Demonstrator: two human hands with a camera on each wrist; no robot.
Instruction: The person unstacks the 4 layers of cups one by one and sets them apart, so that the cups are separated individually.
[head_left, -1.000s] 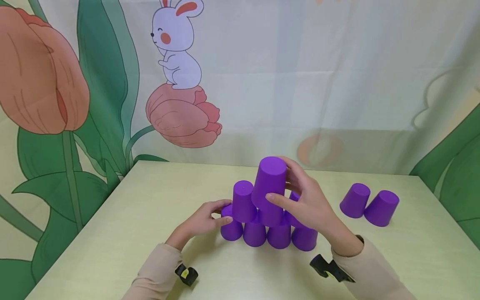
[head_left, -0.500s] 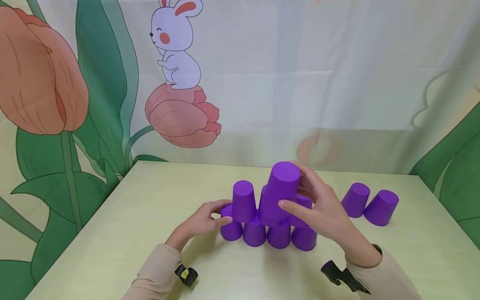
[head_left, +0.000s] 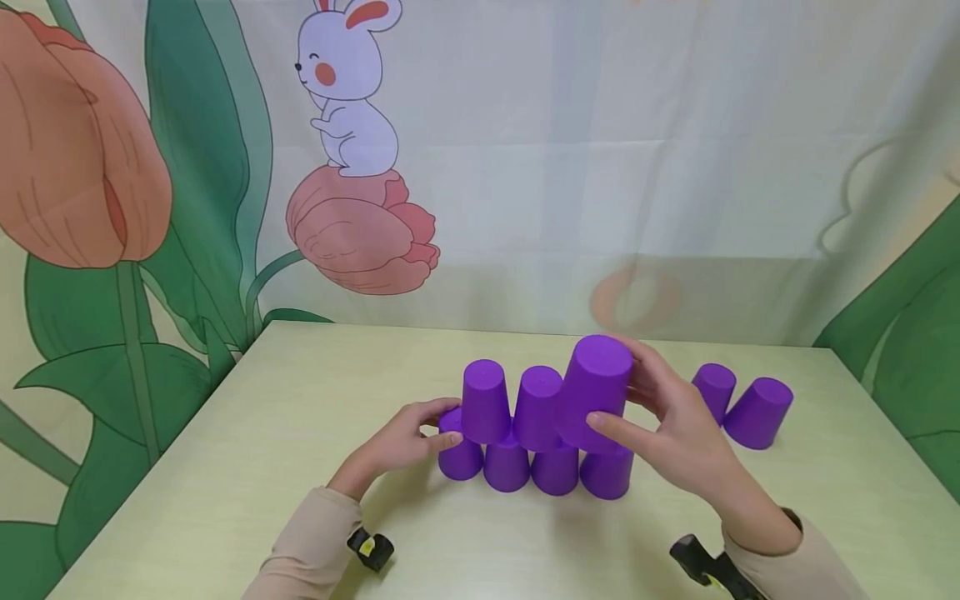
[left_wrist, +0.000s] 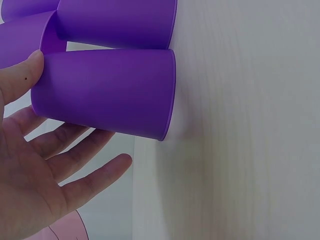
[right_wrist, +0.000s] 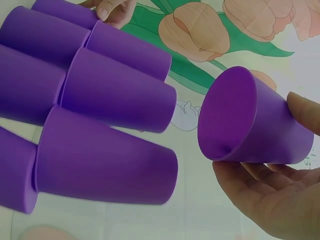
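Observation:
Upside-down purple cups stand stacked: several form a bottom row, including a middle cup (head_left: 555, 471), and three stand above, including a left upper cup (head_left: 485, 402). My right hand (head_left: 678, 429) grips another upside-down purple cup (head_left: 597, 392), thumb on the near side and fingers behind. In the head view it covers the right upper cup, which shows in the right wrist view as the nearest upper cup (right_wrist: 107, 157), with a gap between them. My left hand (head_left: 405, 442) lightly holds the leftmost bottom cup (left_wrist: 105, 92) between thumb and fingers; its little finger stands off.
Two more upside-down purple cups stand to the right of the stack, a partly hidden one (head_left: 715, 389) and a fuller-seen one (head_left: 759, 414). Behind the pale table (head_left: 315, 392) hangs a printed curtain (head_left: 525, 167) with a rabbit and tulips.
My right hand has carried its cup rightward and slightly down, from in front of the middle upper cup to in front of the right one. The left hand stays on its cup.

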